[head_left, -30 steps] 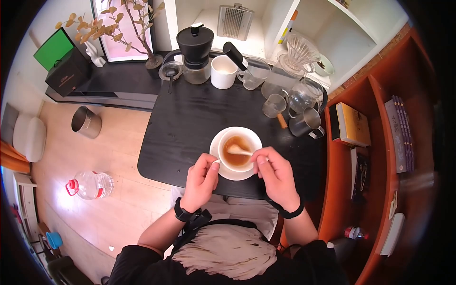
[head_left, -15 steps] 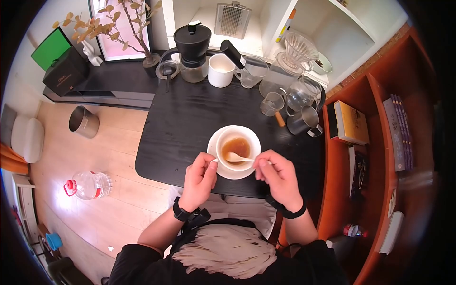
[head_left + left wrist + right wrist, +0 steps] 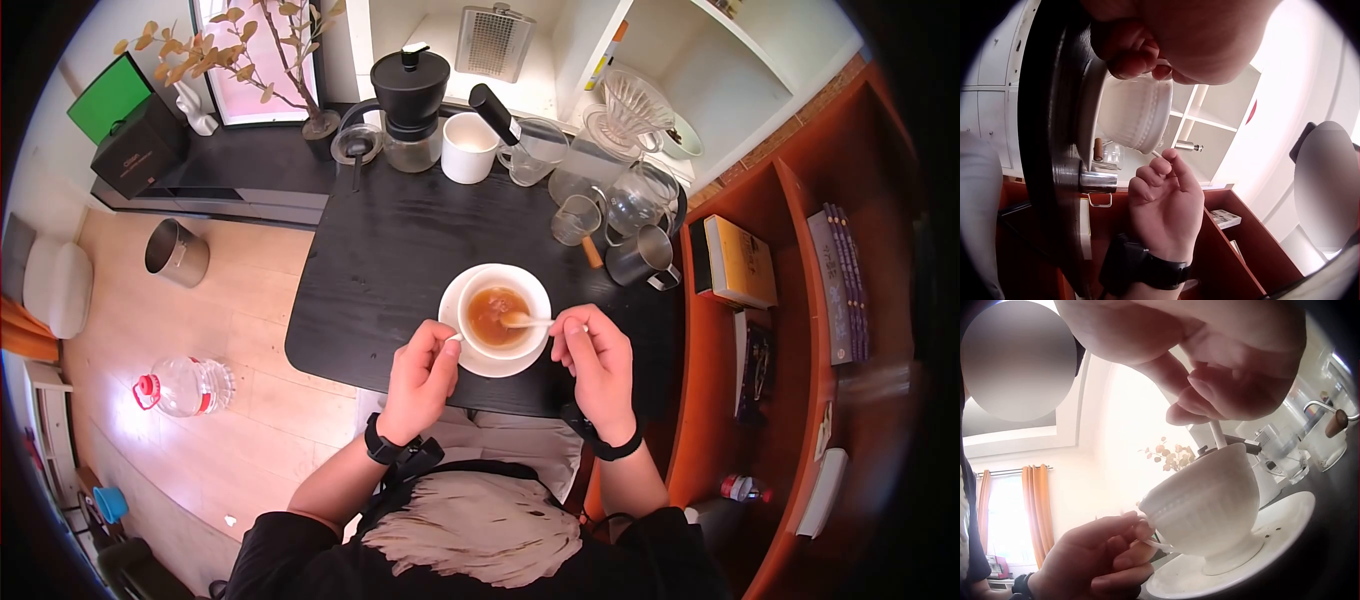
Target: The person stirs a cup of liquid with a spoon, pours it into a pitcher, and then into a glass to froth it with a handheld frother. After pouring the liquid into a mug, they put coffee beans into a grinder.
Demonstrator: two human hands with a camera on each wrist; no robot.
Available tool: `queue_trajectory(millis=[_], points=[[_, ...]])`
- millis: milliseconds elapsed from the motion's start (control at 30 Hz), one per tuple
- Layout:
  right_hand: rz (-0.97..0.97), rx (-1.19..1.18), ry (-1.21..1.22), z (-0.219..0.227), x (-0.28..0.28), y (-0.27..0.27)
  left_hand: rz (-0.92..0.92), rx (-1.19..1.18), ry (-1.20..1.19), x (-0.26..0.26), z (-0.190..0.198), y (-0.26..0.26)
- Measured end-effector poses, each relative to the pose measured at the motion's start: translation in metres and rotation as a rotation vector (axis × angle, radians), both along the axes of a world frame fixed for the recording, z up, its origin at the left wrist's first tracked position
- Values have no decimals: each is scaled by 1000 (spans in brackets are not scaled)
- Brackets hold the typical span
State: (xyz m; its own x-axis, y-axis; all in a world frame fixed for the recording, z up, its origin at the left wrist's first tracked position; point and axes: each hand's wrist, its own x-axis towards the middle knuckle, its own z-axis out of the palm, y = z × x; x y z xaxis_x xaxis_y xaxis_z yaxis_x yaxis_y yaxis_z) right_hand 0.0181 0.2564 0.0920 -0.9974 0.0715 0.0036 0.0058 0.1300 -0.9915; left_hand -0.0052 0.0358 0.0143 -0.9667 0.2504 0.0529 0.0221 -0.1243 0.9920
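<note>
A white cup with a ribbed side stands on a white saucer near the front edge of the black table. Brown liquid lies inside it. My left hand pinches the cup's handle at the left. At the right, my right hand pinches the end of a white spoon between thumb and fingers. The spoon's bowl dips into the liquid, its handle crossing the cup's right rim. A few dark specks dot the saucer in the right wrist view.
Along the table's back stand a black coffee grinder, a white mug, glass jugs and a glass dripper. A metal pitcher is at the right, before a wooden bookshelf. A large plastic bottle is on the floor left.
The spoon has circled in the cup, its bowl moving toward the front and then back to the right. My right hand has shifted slightly right; my left hand keeps its hold on the handle.
</note>
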Motion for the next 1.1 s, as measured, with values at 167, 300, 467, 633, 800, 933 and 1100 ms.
queue_trajectory(millis=[167, 300, 467, 633, 800, 933, 1100], points=[[77, -3, 16, 0, -1, -15, 5, -26, 2, 0, 2, -1], [63, 25, -6, 0, 3, -2, 3, -18, -4, 0, 1, -1], [15, 79, 98, 1, -4, -13, 1, -24, 0, 0, 1, 0], [95, 100, 86, 2, 0, -9, 4, -9, -11, 0, 2, 0], [17, 112, 120, 2, -5, -15, 1, -11, -2, -1, 1, 0], [113, 76, 57, 2, 1, -7, 0, -11, -9, 0, 0, -1], [-11, 144, 123, 0, -5, -11, 0, -10, -3, 0, 0, 0]])
